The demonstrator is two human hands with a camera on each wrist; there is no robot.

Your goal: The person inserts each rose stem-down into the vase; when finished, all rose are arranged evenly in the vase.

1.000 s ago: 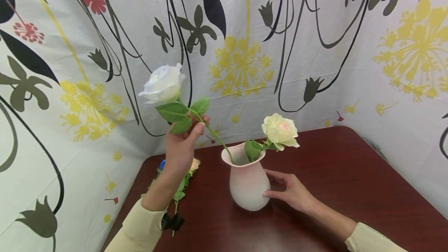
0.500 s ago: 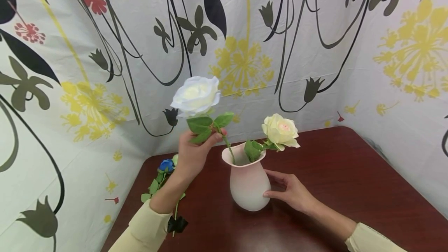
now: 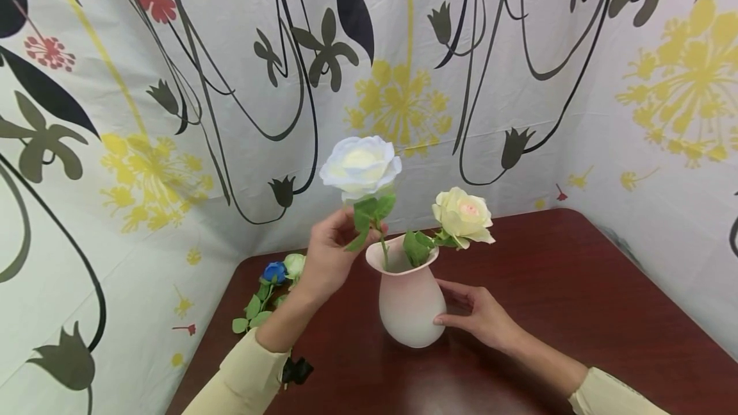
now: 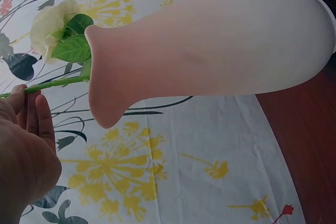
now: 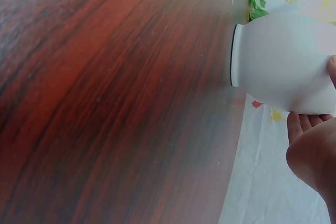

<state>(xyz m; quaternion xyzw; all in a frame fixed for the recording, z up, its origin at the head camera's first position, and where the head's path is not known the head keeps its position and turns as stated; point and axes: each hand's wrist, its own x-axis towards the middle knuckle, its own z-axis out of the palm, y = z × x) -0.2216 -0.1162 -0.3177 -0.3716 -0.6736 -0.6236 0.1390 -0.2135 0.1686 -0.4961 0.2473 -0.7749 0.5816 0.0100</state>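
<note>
Patterned cloth (image 3: 230, 50) backs a dark red worktop (image 3: 536, 274), with the work apparently part done. Left to right: a blue rose (image 3: 275, 273) and a pale rose (image 3: 295, 265) lie on the worktop, blooms toward the cloth, stems partly hidden; these seem to be the portion left to place. Near their lower end is a black object (image 3: 296, 371), not identifiable. Next, the left hand (image 3: 334, 258) pinches the stem of a white rose (image 3: 361, 165) between thumb and fingers; this insertion is judged under way, not yet finished. The rose is above the vase (image 3: 412, 309), bloom uppermost, long axis steep and leaning slightly left; its stem runs down into the mouth, where the tip is hidden. The vase stands upright, mouth up, long axis vertical. A cream rose (image 3: 464, 215), evidently placed, rests in it unheld, slanting right, with its bloom beyond the rim. Far right, the right hand (image 3: 484, 319) grips the vase's side, thumb in front, fingers behind.
</note>
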